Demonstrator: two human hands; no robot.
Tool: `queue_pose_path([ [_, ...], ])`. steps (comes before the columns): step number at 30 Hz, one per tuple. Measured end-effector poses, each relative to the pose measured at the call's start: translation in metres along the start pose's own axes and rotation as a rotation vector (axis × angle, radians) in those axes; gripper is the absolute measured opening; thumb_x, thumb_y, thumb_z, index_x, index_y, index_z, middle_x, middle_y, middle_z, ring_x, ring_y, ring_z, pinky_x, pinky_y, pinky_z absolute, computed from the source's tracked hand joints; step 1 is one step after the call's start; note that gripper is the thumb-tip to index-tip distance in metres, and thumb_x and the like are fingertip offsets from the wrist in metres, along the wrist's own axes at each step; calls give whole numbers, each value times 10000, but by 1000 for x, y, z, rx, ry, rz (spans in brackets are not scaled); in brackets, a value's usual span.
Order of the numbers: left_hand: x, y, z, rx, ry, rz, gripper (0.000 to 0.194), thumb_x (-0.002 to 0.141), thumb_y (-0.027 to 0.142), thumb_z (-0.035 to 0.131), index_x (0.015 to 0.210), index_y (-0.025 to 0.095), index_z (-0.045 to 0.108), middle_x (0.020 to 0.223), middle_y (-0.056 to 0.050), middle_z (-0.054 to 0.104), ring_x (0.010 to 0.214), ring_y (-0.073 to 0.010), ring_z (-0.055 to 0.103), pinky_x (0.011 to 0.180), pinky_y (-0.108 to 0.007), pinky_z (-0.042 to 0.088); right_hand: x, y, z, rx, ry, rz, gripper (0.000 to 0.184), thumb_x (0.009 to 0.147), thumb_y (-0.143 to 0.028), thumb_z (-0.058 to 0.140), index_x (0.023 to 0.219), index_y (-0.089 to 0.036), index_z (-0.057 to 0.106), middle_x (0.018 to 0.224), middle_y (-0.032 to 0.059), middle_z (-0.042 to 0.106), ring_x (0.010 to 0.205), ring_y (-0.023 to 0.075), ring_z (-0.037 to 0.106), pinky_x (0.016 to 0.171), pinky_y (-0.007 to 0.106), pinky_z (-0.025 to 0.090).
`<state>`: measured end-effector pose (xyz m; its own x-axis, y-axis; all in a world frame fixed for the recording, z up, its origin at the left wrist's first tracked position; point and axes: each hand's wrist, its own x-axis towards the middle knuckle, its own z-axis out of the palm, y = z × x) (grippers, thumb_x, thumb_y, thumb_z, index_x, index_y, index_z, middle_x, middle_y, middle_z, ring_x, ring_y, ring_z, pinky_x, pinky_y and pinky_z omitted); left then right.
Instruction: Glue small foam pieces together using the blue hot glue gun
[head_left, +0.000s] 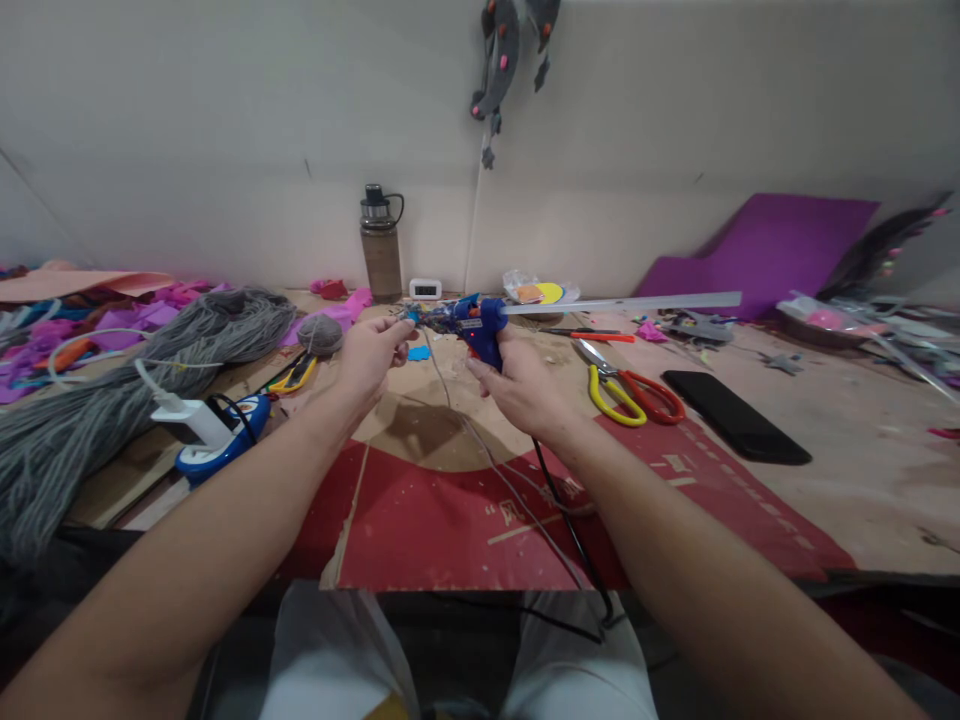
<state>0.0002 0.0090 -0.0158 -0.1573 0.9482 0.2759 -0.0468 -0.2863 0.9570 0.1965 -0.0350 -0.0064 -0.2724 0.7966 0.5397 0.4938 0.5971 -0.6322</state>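
My right hand (517,385) is wrapped round the handle of a blue hot glue gun (491,318). A long translucent glue stick (637,302) sticks out of its back toward the right. The gun's smeared nozzle end points at my left hand (377,352), whose fingers are pinched on a small blue piece (412,315), partly hidden by the fingertips. Close below the nozzle, a flat blue cutout (418,353) lies on the table. A thin grey yarn (448,392) hangs from near the nozzle and trails toward the table's front edge.
Red-and-yellow-handled scissors (628,385) and a black phone (735,415) lie on the right. A bottle (381,245) stands at the back by a small digital display (425,289). Grey yarn hanks (172,360), a yarn ball (320,335) and a blue power strip (225,445) are left.
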Motion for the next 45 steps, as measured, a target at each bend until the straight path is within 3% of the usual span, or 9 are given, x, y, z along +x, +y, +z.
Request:
queue_pose_path([
  [13, -1, 1, 2, -44, 12, -10, 158, 720, 203, 663, 607, 132, 578, 581, -21, 599, 425, -42, 431, 401, -177, 262, 1, -4, -3, 43, 7, 96, 129, 802, -177, 536, 923, -214, 511, 754, 27, 582, 708, 194, 575, 644, 342, 453],
  [18, -2, 3, 3, -65, 30, -36, 160, 712, 189, 661, 598, 133, 565, 594, -23, 607, 419, -36, 426, 397, -172, 266, 0, -5, -5, 192, -11, 146, 123, 819, -213, 537, 924, -219, 473, 696, -6, 558, 539, 143, 510, 528, 310, 428],
  [23, -1, 5, 2, -47, 62, -82, 152, 710, 199, 666, 600, 127, 590, 556, -7, 572, 414, -34, 421, 393, -161, 290, 2, 3, -5, 427, 53, 209, 151, 791, -260, 583, 885, -227, 468, 747, -18, 539, 540, 119, 506, 512, 292, 448],
  [30, -2, 6, 3, -102, 31, -158, 140, 712, 185, 663, 611, 120, 591, 615, -17, 600, 423, -17, 409, 385, -139, 277, 10, 17, -6, 693, 141, 558, 128, 755, -128, 590, 793, -199, 491, 753, -2, 597, 518, 75, 452, 516, 255, 478],
  [35, -6, 8, 8, -84, -10, -232, 107, 700, 169, 661, 631, 118, 596, 621, -28, 612, 415, -23, 408, 374, -148, 252, 16, 47, -11, 310, -43, 766, 150, 775, -128, 586, 669, -197, 506, 597, 25, 583, 506, 135, 528, 571, 337, 518],
  [37, -8, 8, 10, -72, -26, -241, 108, 703, 173, 656, 630, 115, 601, 619, -32, 615, 415, -24, 407, 372, -151, 241, 17, 61, -19, 47, -39, 730, 216, 751, -166, 633, 598, -205, 485, 587, 62, 582, 608, 202, 597, 648, 390, 518],
  [41, -12, 9, 12, -46, -45, -232, 120, 697, 182, 653, 618, 116, 591, 609, -25, 603, 412, -27, 409, 372, -161, 229, 15, 64, -35, -553, 158, 474, 327, 734, -283, 684, 551, -213, 422, 753, 174, 629, 907, 330, 620, 836, 494, 459],
  [43, -13, 9, 13, -28, -52, -214, 126, 694, 192, 652, 615, 117, 589, 601, -21, 595, 408, -32, 408, 373, -171, 230, 15, 51, -30, -490, 219, 356, 262, 809, -303, 597, 619, -203, 447, 834, 167, 630, 918, 301, 611, 855, 490, 450],
  [45, -15, 10, 15, -5, -54, -198, 131, 695, 196, 649, 609, 119, 585, 574, -12, 575, 405, -37, 401, 379, -178, 237, 14, 34, -13, -183, 196, 261, 184, 841, -343, 554, 751, -200, 481, 830, 95, 620, 838, 229, 605, 816, 431, 474],
])
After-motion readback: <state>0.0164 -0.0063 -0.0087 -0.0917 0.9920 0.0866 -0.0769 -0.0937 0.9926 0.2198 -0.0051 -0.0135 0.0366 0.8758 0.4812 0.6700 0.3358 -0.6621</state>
